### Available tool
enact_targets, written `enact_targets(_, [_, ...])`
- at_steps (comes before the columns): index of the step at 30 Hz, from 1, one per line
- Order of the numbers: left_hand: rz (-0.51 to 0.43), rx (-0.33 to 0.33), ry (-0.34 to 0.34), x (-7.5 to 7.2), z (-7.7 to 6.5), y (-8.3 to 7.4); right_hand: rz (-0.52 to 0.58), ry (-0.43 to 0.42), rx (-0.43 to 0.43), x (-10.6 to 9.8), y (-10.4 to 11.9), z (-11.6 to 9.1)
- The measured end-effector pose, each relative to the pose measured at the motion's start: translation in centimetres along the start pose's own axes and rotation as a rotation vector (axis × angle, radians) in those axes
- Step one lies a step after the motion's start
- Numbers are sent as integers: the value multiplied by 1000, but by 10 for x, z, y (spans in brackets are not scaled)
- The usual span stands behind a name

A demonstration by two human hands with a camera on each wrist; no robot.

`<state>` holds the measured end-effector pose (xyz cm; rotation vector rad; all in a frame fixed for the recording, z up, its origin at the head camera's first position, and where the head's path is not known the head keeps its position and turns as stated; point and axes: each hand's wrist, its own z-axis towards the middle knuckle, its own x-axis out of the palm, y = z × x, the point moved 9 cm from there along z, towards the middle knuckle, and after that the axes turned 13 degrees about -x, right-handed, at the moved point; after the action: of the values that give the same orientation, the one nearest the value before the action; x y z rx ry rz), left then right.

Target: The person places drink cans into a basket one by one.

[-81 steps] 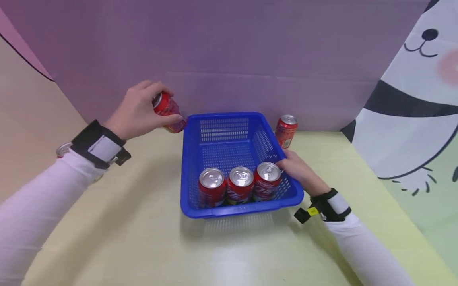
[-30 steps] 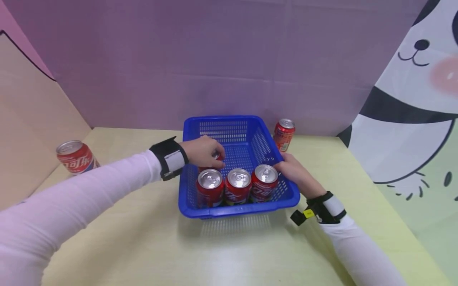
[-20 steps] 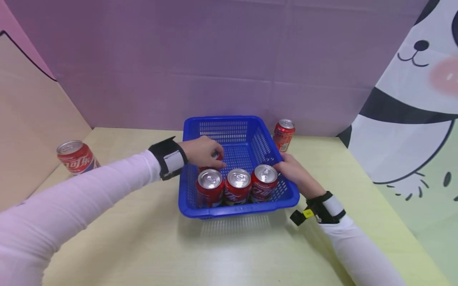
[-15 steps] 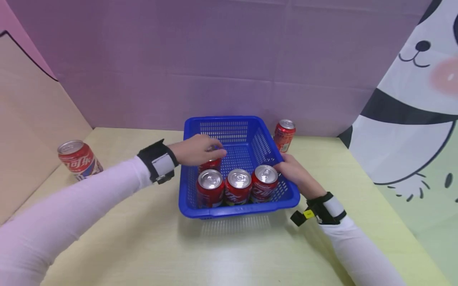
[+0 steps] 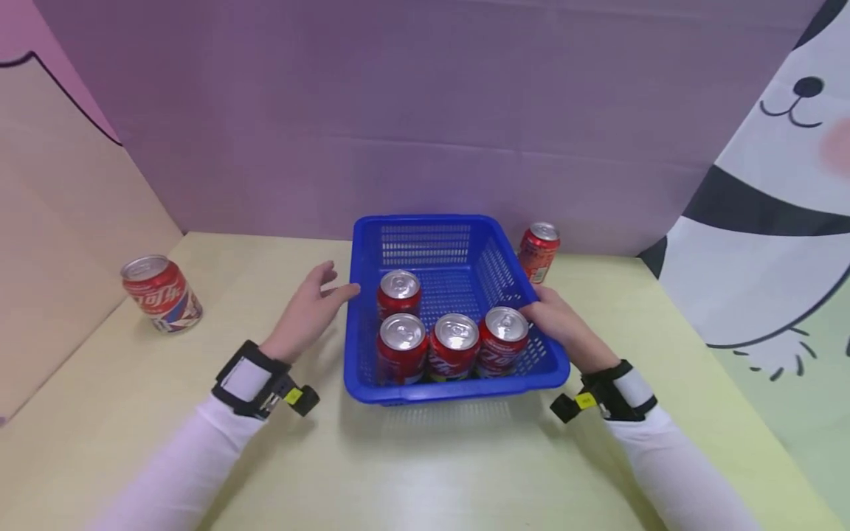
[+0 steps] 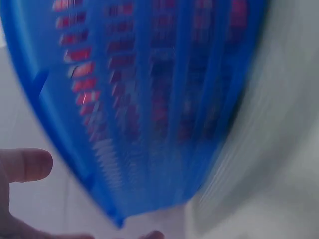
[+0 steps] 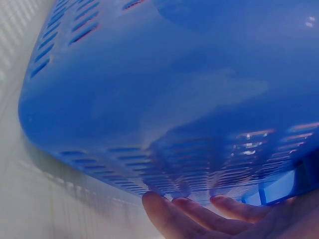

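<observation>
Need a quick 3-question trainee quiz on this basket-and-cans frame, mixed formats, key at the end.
1. Count: how many cans are in the blue basket?
2. True or false: the left hand is holding a can.
3. Pick one. The two cans outside the basket stand on the table:
A) both to its left
B) one on each side
C) both to its right

Key
1. Four: three in a row at the near end, one behind the leftmost.
2. False: it holds nothing; its thumb is by the basket's left rim.
3. B: left can, right can.
</observation>
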<state>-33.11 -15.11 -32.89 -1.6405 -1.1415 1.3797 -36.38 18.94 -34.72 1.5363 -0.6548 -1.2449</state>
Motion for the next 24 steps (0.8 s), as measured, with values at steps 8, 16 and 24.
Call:
enact_targets(8, [-315, -51, 217, 42, 2, 8, -6, 4, 10, -1, -2, -2])
enact_targets(16, [-441, -68, 337, 51, -3, 11, -35, -17, 16, 1, 1, 0])
enact_targets(24, [-422, -53, 339, 54, 0, 11, -26, -24, 40, -2, -2, -1])
